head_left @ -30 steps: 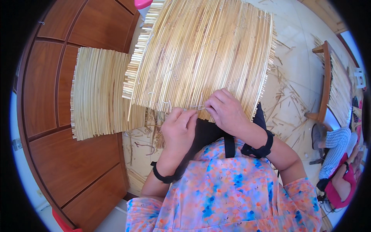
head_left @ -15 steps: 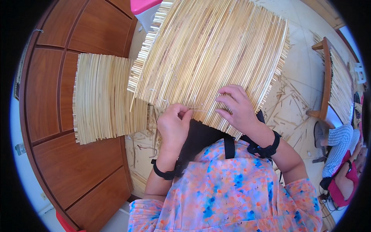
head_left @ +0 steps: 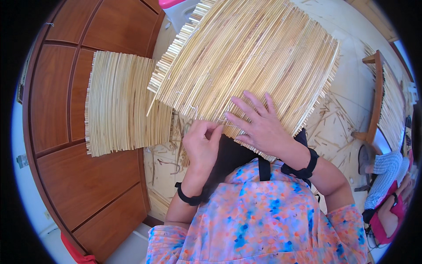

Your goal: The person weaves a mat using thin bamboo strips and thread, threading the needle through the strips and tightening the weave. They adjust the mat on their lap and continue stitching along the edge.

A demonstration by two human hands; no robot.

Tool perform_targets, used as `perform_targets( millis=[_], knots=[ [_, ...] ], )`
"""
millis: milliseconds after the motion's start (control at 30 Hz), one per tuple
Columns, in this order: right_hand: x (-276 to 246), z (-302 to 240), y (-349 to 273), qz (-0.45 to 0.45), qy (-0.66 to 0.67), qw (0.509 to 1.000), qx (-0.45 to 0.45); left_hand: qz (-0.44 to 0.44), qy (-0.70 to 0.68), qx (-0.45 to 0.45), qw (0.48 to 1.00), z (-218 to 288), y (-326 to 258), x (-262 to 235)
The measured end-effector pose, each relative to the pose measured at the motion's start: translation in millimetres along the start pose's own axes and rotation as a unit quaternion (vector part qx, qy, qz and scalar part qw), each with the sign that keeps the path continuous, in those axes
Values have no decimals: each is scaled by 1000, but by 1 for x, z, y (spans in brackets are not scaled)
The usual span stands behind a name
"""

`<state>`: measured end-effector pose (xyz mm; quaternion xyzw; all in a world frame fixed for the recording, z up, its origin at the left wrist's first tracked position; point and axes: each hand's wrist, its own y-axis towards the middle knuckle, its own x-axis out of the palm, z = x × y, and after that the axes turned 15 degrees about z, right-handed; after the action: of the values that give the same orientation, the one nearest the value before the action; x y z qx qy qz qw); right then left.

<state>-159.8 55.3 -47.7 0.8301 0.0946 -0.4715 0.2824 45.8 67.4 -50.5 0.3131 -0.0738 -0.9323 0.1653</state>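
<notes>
A large mat of thin pale bamboo sticks (head_left: 250, 57) lies tilted across my lap. My right hand (head_left: 259, 125) rests flat on its near edge with the fingers spread, pressing it down. My left hand (head_left: 202, 141) is closed just below the same edge, pinching something thin there, a stick or thread that is too small to make out. Both wrists wear black bands.
A second stick mat (head_left: 118, 103) leans against the brown wooden cabinet (head_left: 57, 88) on the left. Loose sticks and scraps (head_left: 329, 127) litter the pale floor. A wooden frame (head_left: 378, 101) stands at the right, with another person (head_left: 387, 189) seated beyond it.
The big mat has swung clockwise and shifted right. My right hand has opened flat onto its edge, and my left hand stays pinched at the edge.
</notes>
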Motion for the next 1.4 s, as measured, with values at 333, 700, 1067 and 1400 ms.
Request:
perform_targets(
  millis=[333,700,1067,1400],
  knots=[
    [2,1,-1,-29,-25,999,9,-10,-304,-278,911,-22,-15,-11],
    [4,-1,1,-31,-27,999,16,43,-246,-196,948,-19,-15,14],
    [5,0,-1,-34,-27,999,25,-8,-221,-207,953,-18,-7,8],
    [1,-1,-1,-41,-33,998,19,-52,36,356,932,-27,-22,-23]
  ],
)
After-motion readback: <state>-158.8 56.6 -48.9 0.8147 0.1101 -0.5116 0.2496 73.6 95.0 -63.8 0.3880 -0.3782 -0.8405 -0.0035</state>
